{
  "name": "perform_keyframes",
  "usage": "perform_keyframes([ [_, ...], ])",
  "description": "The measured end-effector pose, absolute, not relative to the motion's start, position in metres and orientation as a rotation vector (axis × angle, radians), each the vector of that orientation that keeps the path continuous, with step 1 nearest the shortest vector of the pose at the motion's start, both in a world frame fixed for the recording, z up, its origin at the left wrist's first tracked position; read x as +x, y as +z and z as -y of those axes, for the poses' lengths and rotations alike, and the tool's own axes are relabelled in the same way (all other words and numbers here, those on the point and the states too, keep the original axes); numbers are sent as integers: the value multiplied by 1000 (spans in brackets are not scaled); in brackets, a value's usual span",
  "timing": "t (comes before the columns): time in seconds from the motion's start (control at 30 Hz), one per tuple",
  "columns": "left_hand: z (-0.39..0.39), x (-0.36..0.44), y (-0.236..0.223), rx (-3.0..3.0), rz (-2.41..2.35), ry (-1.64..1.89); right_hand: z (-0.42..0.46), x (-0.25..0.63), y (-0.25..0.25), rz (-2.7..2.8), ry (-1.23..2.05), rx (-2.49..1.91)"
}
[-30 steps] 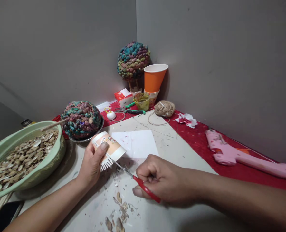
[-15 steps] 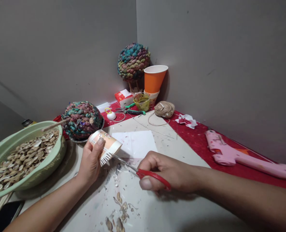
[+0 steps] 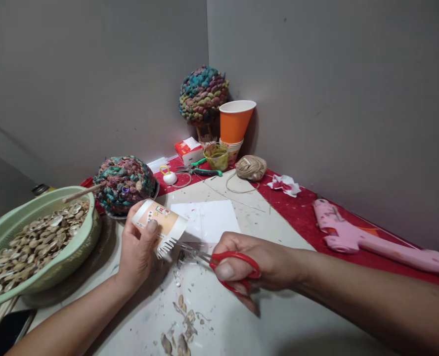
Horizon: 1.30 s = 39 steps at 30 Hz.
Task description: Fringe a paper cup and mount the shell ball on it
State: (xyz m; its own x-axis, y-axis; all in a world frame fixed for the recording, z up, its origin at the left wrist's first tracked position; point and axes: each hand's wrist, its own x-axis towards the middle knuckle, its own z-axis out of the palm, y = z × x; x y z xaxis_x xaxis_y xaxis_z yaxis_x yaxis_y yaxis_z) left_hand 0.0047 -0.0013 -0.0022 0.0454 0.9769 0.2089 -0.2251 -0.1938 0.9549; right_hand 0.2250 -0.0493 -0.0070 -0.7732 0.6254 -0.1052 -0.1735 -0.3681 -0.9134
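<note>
My left hand is closed round a small paper cup, held tilted with its printed peach side up and the thumb on top. One stretch of the cup's rim is cut into a fringe of narrow strips that bend outward. With my right hand I grip red-handled scissors, thumb and fingers in the loops, which stand apart. The scissor blades reach the cup's rim beside the fringe; their tips are partly hidden by the cup. A white paper sheet lies behind the cup on the table.
At left stands a green colander of nutshells, beside a colourful shell-covered ball in a bowl. Towards the corner are pliers, twine, an orange cup and a shell-covered tree. A pink glue gun lies right.
The fringe has grown along the rim as my left hand turned the cup. My right hand has shifted slightly right, and the scissor handles have spread apart.
</note>
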Motion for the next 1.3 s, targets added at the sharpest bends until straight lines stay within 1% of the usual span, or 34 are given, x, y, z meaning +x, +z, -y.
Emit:
perform_keyframes([
  [0.2,4,2,-4,1292,-870,1393,48,226,-6,1345,2210,-599],
  [0.5,4,-2,-6,1378,-891,1421,48,225,-12,1181,2264,-469],
  [0.83,-2,-7,-13,1420,-880,1464,48,226,-9,1244,2233,-564],
  [1.3,1,-6,-13,1444,-917,1461,48,225,-8,1226,2270,-557],
])
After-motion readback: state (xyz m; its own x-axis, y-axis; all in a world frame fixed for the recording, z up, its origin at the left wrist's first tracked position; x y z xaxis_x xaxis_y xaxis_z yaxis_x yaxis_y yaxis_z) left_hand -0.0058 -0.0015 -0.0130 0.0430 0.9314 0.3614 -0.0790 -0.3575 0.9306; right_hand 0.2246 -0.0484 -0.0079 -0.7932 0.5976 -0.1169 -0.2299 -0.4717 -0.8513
